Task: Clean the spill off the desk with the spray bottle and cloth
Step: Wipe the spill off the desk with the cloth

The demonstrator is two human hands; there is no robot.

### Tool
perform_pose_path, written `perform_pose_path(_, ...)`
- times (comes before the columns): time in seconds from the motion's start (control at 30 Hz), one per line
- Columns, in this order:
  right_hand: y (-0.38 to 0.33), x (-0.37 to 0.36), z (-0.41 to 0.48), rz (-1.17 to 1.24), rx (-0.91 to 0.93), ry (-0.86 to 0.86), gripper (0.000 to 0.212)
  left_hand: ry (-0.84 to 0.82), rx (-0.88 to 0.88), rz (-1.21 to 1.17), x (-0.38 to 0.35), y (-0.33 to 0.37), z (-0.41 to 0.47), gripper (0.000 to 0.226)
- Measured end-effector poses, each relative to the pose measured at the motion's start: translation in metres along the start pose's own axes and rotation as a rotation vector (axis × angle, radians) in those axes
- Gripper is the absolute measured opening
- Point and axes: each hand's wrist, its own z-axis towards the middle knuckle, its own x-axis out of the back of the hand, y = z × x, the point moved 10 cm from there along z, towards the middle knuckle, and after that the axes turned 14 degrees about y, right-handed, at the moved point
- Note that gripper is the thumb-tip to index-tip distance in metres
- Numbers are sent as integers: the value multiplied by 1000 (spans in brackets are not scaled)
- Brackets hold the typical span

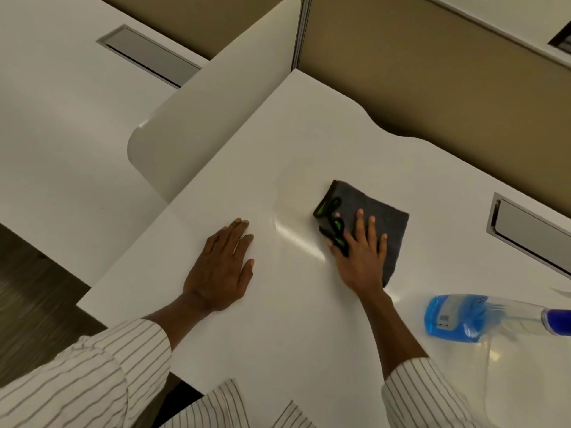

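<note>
Our right hand (360, 251) lies flat with fingers spread on the folded dark grey cloth (367, 223), pressing it to the white surface (278, 335) rather than pinching it; a black-and-green tag or loop shows at the cloth's left edge under our fingertips. Our left hand (219, 270) rests palm down and open on the bare surface well to the left, holding nothing, seemingly bracing us. We judge that we are in the wiping step: a glossy wet streak (296, 239) runs between the two hands, just beside the cloth, and the next move calls for drawing the cloth leftward across that sheen with steady pressure. No distinct spill stands out otherwise, so how much remains is hard to tell. The spray bottle (463, 316), part-filled with blue liquid, lies on its side near our right forearm, apart from the cloth and untouched. A recessed cable hatch (531, 230) sits further right, and a curved divider panel (216, 112) borders the far left; neither blocks the wipe.
</note>
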Motion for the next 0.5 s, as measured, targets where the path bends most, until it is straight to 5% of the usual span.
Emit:
perform_pose_path(0.27,-73,-3,-29,32,250,-24,67,9,-4,-3,1,1,1,54)
perform_pose_path(0.5,-69,-7,-29,25,218,13,67,23,0,-14,-2,-2,-1,55)
